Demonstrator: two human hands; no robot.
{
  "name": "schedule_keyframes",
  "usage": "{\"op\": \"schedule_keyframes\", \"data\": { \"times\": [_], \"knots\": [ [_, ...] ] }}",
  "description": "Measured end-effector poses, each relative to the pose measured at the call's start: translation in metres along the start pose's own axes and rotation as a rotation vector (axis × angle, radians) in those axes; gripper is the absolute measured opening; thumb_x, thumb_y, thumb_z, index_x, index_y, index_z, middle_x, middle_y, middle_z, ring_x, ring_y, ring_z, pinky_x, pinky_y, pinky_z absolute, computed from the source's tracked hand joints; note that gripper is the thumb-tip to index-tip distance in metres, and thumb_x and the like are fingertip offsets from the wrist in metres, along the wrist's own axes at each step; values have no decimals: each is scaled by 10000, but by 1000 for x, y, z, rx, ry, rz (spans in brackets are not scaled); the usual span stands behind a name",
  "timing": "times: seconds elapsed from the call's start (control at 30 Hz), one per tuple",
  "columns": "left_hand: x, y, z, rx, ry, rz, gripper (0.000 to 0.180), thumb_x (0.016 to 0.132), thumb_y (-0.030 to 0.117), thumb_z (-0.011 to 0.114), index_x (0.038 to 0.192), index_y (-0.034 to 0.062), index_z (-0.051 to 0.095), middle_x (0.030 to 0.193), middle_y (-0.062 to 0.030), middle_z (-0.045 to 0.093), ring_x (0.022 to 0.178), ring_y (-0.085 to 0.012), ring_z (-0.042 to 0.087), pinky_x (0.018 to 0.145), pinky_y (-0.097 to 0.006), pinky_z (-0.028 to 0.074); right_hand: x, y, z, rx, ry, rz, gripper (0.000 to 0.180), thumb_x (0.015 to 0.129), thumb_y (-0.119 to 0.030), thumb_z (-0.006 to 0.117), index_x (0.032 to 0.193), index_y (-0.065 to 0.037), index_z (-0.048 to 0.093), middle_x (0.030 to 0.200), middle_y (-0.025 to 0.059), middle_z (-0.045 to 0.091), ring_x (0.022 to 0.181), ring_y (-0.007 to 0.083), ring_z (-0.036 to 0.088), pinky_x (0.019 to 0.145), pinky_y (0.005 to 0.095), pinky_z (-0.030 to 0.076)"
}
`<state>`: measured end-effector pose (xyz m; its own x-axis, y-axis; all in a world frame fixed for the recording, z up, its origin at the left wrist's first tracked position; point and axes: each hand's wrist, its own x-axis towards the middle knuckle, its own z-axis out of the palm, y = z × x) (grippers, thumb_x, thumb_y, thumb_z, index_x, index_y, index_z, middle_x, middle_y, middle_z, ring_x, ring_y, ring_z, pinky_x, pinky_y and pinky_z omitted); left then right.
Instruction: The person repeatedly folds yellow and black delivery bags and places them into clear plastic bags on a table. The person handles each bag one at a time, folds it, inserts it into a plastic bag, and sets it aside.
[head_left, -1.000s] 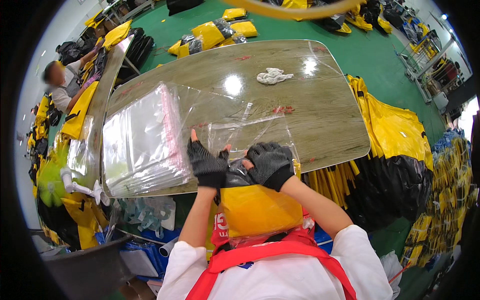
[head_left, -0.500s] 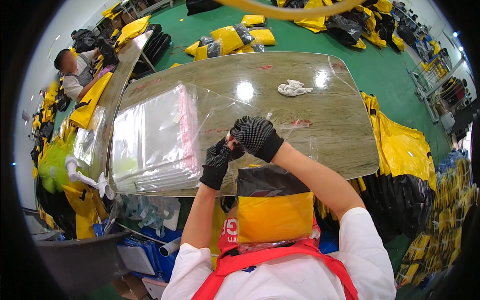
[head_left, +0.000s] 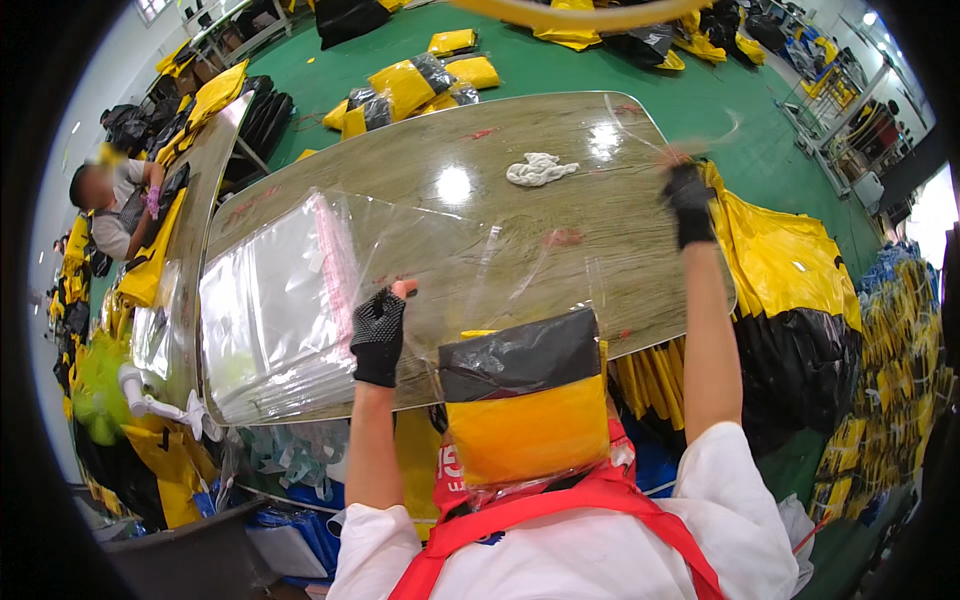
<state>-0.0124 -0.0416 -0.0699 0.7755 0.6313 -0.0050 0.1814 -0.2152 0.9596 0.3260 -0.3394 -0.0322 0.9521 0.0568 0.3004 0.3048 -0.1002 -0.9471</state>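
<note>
A long wooden table (head_left: 450, 150) carries a stack of clear plastic bags (head_left: 270, 310) and a white rag (head_left: 541, 169). At its near edge, a folded yellow-and-black item (head_left: 525, 400) sits in a clear bag (head_left: 520, 270), pinched by the gloved left hand (head_left: 380, 335). The raised right hand (head_left: 688, 200) grips a thin transparent strip (head_left: 650, 125).

Two gloved hands are up: the left hand (head_left: 380, 335) near, the right hand (head_left: 688, 200) raised far right. One folded yellow-and-black item (head_left: 525, 400) sits in one clear bag (head_left: 520, 270). One stack of clear bags (head_left: 275, 300) lies left on one table (head_left: 420, 160). One white rag (head_left: 541, 169) lies far. One other person (head_left: 110, 205) works at far left.
</note>
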Motion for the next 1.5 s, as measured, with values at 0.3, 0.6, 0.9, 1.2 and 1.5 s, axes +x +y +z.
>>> {"op": "schedule_keyframes", "data": {
  "times": [0.3,0.6,0.9,1.2,1.5],
  "knots": [
    [-24,52,-12,-320,-348,-149,409,933,363,466,1139,25,568,1146,-145,578,929,-179,570,761,-273,467,-115,-8,7,662,-805,694,290,875,-273,581,982,-8,631,1186,150,572,1068,223,561,899,310,436],
    [-72,45,-57,531,-716,-38,447,776,-19,534,1182,157,595,1253,-125,542,1156,-236,513,942,-324,407,-165,-13,-82,-651,-1109,-491,323,716,-117,652,1031,-190,653,1226,93,561,1112,316,521,985,420,366],
    [-40,19,78,787,-257,684,462,846,129,502,1298,51,449,1319,-201,438,1240,-375,378,1056,-415,253,-229,-12,29,-561,-861,-622,481,849,-415,484,1223,-113,502,1192,150,540,1131,327,485,1006,508,301],
    [-109,-30,34,-489,-303,-386,495,786,191,679,1224,56,491,1110,-48,542,994,-176,509,872,-314,419,-51,148,-231,-1006,331,-214,335,784,-123,587,1106,-32,576,1022,162,599,993,294,551,863,411,426],
    [145,62,7,-685,-165,13,565,926,489,390,1269,42,434,1235,-150,501,1138,-279,477,1011,-407,347,21,254,-336,-1425,184,458,357,883,-384,430,958,-100,633,1007,129,628,953,339,577,845,529,403]
  ]
}}
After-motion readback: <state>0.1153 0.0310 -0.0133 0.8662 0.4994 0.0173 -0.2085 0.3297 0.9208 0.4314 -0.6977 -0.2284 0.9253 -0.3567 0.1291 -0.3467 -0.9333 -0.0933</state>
